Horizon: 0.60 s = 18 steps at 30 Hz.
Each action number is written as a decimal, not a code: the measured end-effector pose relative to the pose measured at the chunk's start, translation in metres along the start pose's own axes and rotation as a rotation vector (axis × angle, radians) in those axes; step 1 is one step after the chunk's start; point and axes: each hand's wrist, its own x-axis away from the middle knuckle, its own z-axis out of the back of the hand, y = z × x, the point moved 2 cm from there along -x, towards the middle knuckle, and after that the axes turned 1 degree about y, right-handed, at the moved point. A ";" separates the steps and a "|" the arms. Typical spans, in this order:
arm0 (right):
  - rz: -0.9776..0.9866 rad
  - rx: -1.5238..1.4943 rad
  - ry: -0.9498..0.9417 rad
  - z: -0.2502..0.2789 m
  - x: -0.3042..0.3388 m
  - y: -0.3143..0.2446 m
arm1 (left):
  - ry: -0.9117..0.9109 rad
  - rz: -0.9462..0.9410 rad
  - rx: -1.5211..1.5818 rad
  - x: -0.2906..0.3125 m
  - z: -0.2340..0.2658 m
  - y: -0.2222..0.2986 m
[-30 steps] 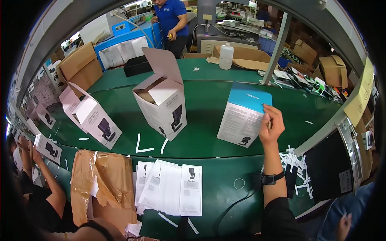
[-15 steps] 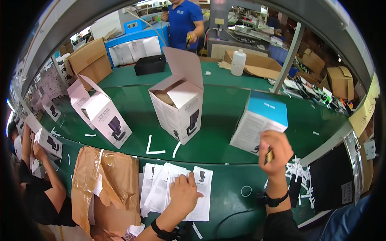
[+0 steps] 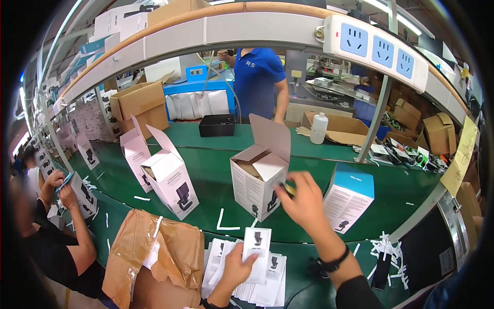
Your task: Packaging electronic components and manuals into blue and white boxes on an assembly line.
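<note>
My left hand (image 3: 237,268) holds up a white leaflet (image 3: 256,246) with a dark product picture, lifted off the stack of leaflets (image 3: 257,280) on the green belt. My right hand (image 3: 303,198) reaches to the side of an open white carton (image 3: 256,177) whose lid flap stands up; its fingers touch the carton's right face near a small yellowish item. A closed white box with a blue top (image 3: 350,198) stands just right of my right hand. A black band circles my right wrist.
Two more open white cartons (image 3: 167,177) stand to the left on the green conveyor (image 3: 216,154). A brown bag in plastic (image 3: 154,255) lies left of the leaflets. A seated person (image 3: 56,247) works at left; a person in blue (image 3: 260,85) stands behind.
The open carton has travelled right along the belt. My right hand left the blue-topped box and moved to the open carton. My left hand lifted one leaflet off the stack.
</note>
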 end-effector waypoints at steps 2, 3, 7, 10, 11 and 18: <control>-0.114 0.204 -0.081 -0.022 -0.034 -0.011 | 0.039 -0.006 0.086 -0.001 0.002 -0.003; -0.160 0.292 -0.154 -0.037 -0.045 -0.010 | 0.066 0.028 0.112 -0.002 0.006 -0.006; -0.117 0.394 -0.155 -0.070 -0.060 -0.005 | 0.105 0.038 0.204 -0.006 0.013 -0.011; -0.141 0.444 -0.093 -0.077 -0.059 -0.005 | 0.110 0.029 0.210 -0.005 0.021 -0.013; -0.130 0.467 -0.118 -0.076 -0.059 -0.002 | 0.110 0.031 0.178 -0.004 0.024 -0.014; -0.083 0.186 0.273 -0.026 -0.041 0.027 | 0.030 0.030 0.799 -0.005 0.033 0.033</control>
